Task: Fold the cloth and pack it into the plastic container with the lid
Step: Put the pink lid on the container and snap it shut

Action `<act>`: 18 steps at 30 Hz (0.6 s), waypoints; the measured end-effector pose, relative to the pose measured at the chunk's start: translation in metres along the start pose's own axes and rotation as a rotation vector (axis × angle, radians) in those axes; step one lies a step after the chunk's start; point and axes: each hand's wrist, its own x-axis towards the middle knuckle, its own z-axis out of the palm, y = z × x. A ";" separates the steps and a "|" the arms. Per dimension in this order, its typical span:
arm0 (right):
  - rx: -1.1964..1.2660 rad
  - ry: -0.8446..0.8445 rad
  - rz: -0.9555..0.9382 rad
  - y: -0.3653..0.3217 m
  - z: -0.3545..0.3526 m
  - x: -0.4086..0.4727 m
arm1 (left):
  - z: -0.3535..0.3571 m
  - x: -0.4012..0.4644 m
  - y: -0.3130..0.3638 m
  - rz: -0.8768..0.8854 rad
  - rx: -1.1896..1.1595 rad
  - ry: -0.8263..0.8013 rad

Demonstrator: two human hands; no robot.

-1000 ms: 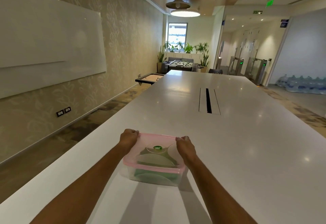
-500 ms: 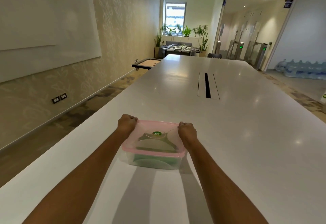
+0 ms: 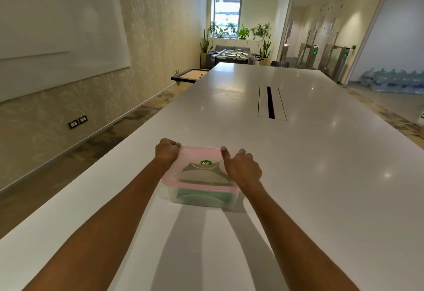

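Note:
A clear plastic container (image 3: 202, 198) stands on the white table (image 3: 298, 176) in front of me, covered by a pink translucent lid (image 3: 197, 176) with a green round sticker. A folded green cloth (image 3: 183, 196) shows through its walls. My left hand (image 3: 165, 153) grips the lid's far left corner with closed fingers. My right hand (image 3: 242, 168) rests on the lid's right side, thumb stretched along the far edge and the fingers curled over the rim.
A long cable slot (image 3: 270, 102) is set into the table further back. The table's left edge (image 3: 96, 176) drops to carpeted floor. Water bottles (image 3: 394, 81) are stacked at the far right, and a foosball table (image 3: 234, 55) stands beyond the table's end.
The camera has tilted down. My right hand has shifted inward onto the lid, its thumb now extended along the far edge. My left hand keeps its hold on the left corner.

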 end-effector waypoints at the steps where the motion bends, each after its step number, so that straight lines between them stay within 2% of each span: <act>1: -0.070 -0.044 -0.003 0.000 0.002 -0.007 | -0.001 0.000 0.000 -0.001 -0.002 0.003; 3: -0.155 -0.089 -0.007 0.004 0.005 -0.021 | 0.000 0.000 -0.001 0.000 -0.001 0.002; 7: -0.192 -0.045 0.005 0.006 0.002 -0.031 | 0.005 -0.002 0.000 0.009 0.015 -0.008; 11: -0.133 0.000 0.008 0.008 0.003 -0.032 | 0.004 0.000 -0.002 0.008 -0.005 -0.022; 18: 0.011 0.059 0.047 0.010 0.005 -0.037 | -0.001 -0.002 -0.001 -0.046 -0.132 -0.155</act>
